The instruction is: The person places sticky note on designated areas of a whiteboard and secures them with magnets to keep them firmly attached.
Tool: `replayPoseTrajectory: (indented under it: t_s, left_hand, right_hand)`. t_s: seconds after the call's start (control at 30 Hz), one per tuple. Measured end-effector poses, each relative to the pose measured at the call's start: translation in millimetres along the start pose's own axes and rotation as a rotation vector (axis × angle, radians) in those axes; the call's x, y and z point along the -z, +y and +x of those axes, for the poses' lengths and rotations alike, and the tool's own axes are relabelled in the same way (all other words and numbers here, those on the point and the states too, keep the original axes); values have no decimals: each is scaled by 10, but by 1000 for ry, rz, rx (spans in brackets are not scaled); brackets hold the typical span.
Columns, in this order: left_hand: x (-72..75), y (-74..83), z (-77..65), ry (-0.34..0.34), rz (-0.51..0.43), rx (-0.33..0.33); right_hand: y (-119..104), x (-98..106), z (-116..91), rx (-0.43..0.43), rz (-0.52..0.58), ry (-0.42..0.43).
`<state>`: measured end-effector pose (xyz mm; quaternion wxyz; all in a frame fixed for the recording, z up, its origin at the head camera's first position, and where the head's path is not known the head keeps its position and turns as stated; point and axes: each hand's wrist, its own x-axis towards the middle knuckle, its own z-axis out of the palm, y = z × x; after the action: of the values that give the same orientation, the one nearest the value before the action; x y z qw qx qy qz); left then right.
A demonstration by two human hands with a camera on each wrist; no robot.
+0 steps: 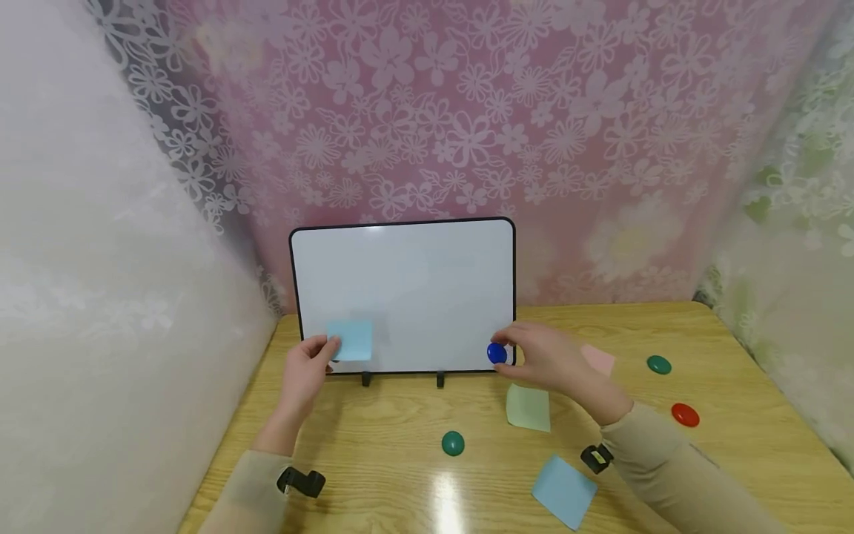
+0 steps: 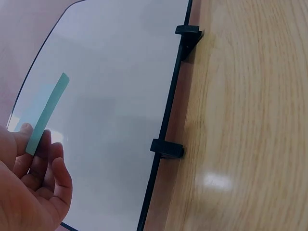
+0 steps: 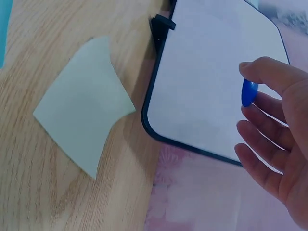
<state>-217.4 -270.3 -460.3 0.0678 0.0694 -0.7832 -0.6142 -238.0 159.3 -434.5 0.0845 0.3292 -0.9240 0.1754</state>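
Note:
My left hand [image 1: 308, 371] pinches a light blue sticky note [image 1: 353, 341] by its left edge, in front of the lower left part of a whiteboard [image 1: 414, 282]. From the left wrist camera the note [image 2: 49, 113] appears nearly edge-on, between thumb and fingers, close to the board; whether it touches cannot be told. Near the board's lower right corner, my right hand [image 1: 543, 358] holds a round blue magnet [image 1: 497, 353] between thumb and fingers. In the right wrist view the magnet [image 3: 249, 92] is seen from the side, with the other fingers loosely bent.
Black feet [image 1: 440, 380] support the whiteboard on the wooden table. A pale green note [image 1: 529, 407], a blue note [image 1: 564, 492] and a pink note [image 1: 598, 360] lie at the right. Green magnets [image 1: 453, 443] and a red magnet [image 1: 685, 414] also lie there.

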Motion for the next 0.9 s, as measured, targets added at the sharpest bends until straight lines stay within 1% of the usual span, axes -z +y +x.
replayPoseTrajectory:
  t_s: [0.17,0.37,0.5,0.73,0.9]
  left_hand:
    - [15,37,37,41,11,-7]
    - [22,56,136,70,7,-13]
    - [8,76,205,76,-5,-13]
    - [-30,150,298,90,48,-26]
    - [-48,232,388,122,30,-40]
  right_hand:
    - [-136,-70,112,22,3,11]
    - [-275,-103,316,10,13,-3]
    - [-372,-113,492,22,13,-7]
    - [-537,-164,814,80,7,42]
    - [-673,-195,1058,82,-30,67]
